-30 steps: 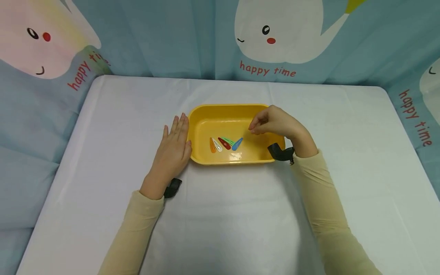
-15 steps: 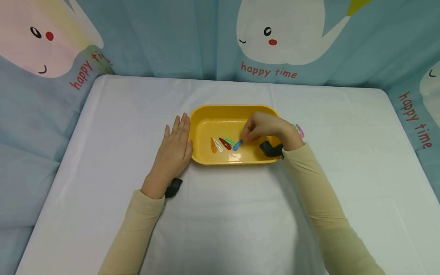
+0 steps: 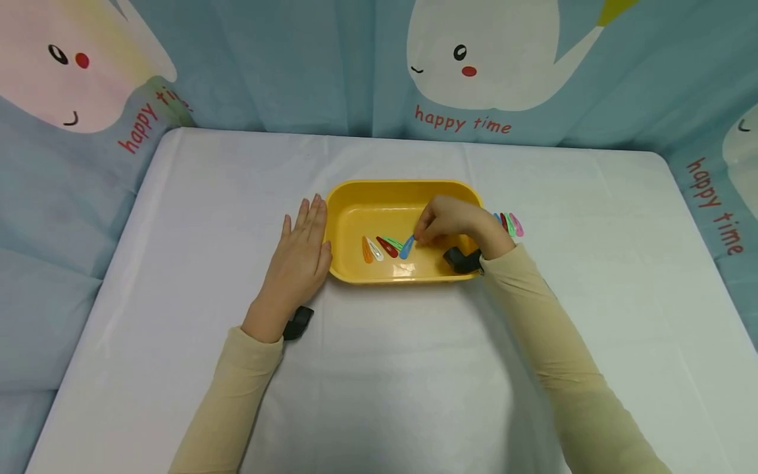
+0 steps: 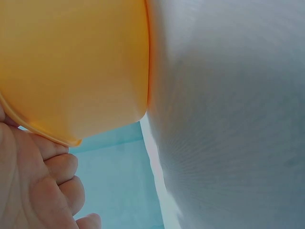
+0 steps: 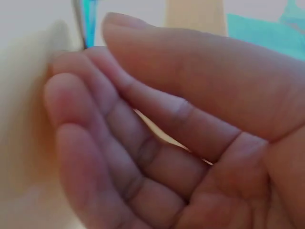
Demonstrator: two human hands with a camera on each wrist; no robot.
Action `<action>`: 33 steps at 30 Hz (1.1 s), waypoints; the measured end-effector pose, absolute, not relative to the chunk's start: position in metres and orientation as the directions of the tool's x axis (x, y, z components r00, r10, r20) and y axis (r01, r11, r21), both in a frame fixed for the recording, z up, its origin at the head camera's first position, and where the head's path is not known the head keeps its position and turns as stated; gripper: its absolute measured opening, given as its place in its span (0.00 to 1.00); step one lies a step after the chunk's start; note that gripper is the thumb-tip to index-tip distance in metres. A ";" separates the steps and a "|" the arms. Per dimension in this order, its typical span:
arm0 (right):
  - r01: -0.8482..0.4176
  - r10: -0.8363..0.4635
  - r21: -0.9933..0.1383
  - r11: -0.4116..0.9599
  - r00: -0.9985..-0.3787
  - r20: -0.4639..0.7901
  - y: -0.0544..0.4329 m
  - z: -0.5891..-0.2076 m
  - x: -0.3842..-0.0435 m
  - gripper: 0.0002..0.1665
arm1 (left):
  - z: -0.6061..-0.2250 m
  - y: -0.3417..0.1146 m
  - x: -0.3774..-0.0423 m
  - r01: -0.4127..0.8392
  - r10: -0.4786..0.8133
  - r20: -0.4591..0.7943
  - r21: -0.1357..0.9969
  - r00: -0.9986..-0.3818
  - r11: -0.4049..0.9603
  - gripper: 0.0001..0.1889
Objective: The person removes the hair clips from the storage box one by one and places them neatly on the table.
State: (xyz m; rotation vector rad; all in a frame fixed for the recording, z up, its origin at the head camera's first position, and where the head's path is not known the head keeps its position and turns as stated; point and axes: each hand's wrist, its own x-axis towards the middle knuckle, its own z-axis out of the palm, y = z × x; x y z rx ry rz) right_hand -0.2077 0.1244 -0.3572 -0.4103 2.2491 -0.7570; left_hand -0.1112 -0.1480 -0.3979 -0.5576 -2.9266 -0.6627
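Note:
My left hand lies flat with fingers extended along the left end of a yellow tray. In the left wrist view its fingers touch the tray's rim. My right hand reaches over the right side into the tray, its fingertips at the upper end of a blue snap hair clip. The right wrist view shows the blue clip just past the curved fingers, a gap separating it from the thumb. Left of it lie a green clip, a red clip, a white clip and an orange clip.
Just right of the tray, on the white-covered table, several more clips stand in a row, a pink clip outermost; my right wrist partly hides them. A blue curtain with whale prints hangs behind the table.
My right hand has moved left and down within the tray to the blue clip, which has turned slightly. The clips beyond the right rim have come into view. My left hand stays put.

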 end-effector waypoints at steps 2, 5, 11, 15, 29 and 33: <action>-0.093 -0.487 -0.613 0.784 -0.705 -0.516 0.123 -0.358 -0.210 0.06 | -0.398 -0.148 -0.111 0.366 0.330 0.159 0.398 -0.930 0.841 0.31; -0.127 -0.499 -0.608 0.784 -0.711 -0.496 0.119 -0.358 -0.211 0.06 | -0.399 -0.149 -0.112 0.366 0.329 0.159 0.399 -0.931 0.841 0.31; -0.163 -0.506 -0.586 0.794 -0.712 -0.487 0.110 -0.357 -0.213 0.05 | -0.400 -0.149 -0.111 0.368 0.329 0.166 0.402 -0.930 0.838 0.31; -0.176 -0.514 -0.579 0.796 -0.702 -0.494 0.103 -0.358 -0.214 0.05 | -0.399 -0.149 -0.111 0.366 0.329 0.162 0.399 -0.930 0.841 0.31; -0.241 -0.567 -0.577 0.780 -0.663 -0.489 0.091 -0.361 -0.214 0.06 | -0.397 -0.148 -0.111 0.366 0.329 0.160 0.396 -0.931 0.842 0.31; -0.300 -0.587 -0.543 0.784 -0.645 -0.490 0.087 -0.362 -0.213 0.10 | -0.396 -0.148 -0.111 0.359 0.325 0.152 0.401 -0.933 0.843 0.31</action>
